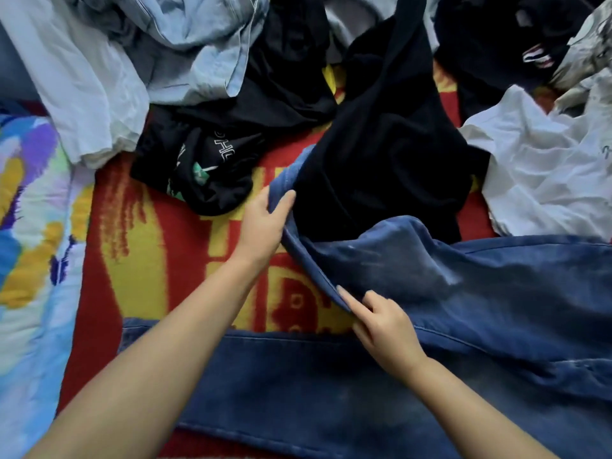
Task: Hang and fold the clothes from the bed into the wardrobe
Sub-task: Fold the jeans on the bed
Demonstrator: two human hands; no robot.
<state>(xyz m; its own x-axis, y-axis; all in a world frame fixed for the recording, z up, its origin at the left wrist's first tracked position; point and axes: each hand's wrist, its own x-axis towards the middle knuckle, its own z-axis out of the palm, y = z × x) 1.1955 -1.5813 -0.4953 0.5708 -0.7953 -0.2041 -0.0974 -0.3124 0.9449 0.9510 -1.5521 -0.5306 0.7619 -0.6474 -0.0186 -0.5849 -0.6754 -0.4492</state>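
Note:
Blue jeans (381, 385) lie spread over the near part of the bed, one leg stretched towards me and the other running to the right. My left hand (265, 223) grips the hem end of the upper leg, thumb on top of the denim. My right hand (381, 326) pinches the same leg's folded edge lower down. A dark navy garment (390, 154) lies draped over the raised denim. Behind are a black printed T-shirt (212, 167), a pale blue shirt (185, 51) and a white garment (543, 173).
The bed is covered by a red and yellow blanket (149, 246). A bright patterned quilt (29, 226) lies along the left side. More black clothing (516, 41) and a grey-white patterned piece (589, 51) are heaped at the far right.

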